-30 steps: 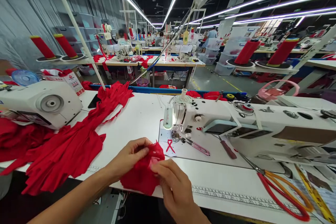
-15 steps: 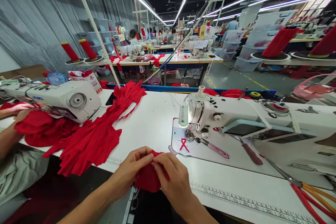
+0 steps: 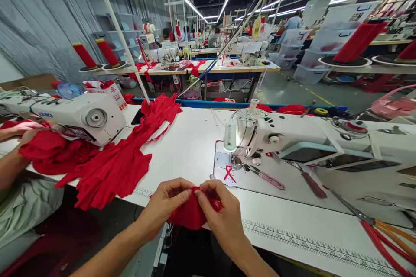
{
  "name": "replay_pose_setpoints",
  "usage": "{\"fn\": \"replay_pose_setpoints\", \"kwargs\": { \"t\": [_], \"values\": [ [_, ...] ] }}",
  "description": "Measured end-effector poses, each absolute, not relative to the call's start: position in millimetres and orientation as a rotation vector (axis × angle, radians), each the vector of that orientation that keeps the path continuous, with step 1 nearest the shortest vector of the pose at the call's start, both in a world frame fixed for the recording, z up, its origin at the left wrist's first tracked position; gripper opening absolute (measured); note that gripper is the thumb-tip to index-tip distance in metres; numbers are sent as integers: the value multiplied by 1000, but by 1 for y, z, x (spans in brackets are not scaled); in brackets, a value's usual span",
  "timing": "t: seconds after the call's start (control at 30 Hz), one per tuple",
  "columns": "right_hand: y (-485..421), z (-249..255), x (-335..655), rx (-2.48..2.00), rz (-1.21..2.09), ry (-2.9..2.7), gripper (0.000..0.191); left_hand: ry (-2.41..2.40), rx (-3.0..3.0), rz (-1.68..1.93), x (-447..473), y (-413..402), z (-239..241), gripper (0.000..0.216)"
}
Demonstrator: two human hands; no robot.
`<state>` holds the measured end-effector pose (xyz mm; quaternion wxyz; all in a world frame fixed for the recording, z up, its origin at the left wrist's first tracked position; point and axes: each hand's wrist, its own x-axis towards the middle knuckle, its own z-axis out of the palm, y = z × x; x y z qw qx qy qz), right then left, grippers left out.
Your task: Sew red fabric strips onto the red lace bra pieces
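Note:
A small piece of red fabric (image 3: 191, 213) hangs between my two hands at the table's front edge. My left hand (image 3: 170, 201) pinches its upper edge between thumb and fingers. Close beside it, my right hand (image 3: 219, 210) pinches the same edge, so both hands are closed on it. Part of the cloth is hidden behind my fingers. To the right of my hands stands a white sewing machine (image 3: 292, 134); a red ribbon loop (image 3: 229, 174) lies on its bed near the needle area.
Pink-handled thread snips (image 3: 267, 177), a dark red-handled tool (image 3: 313, 185) and large scissors (image 3: 373, 221) lie at right. A pile of red fabric strips (image 3: 123, 160) spreads at left, next to a second sewing machine (image 3: 81, 117). A co-worker's arm (image 3: 14, 158) reaches in there.
My hands have moved slightly apart along the fabric's edge, and the right hand has shifted a little right. The cloth between them is spread somewhat wider. The camera view has shifted slightly.

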<state>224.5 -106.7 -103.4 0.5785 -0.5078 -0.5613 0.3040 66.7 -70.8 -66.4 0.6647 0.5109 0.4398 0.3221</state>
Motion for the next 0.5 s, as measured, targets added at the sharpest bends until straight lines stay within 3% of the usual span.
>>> {"fn": "replay_pose_setpoints", "kwargs": {
  "t": [0.27,0.5],
  "values": [
    [-108,-99,228,-1238,767,-1295,12,1041,1209,707,69,-74,-63,34],
    [-106,-90,235,-1237,920,-1274,10,1147,1600,825,77,-81,-68,19]
  ]
}}
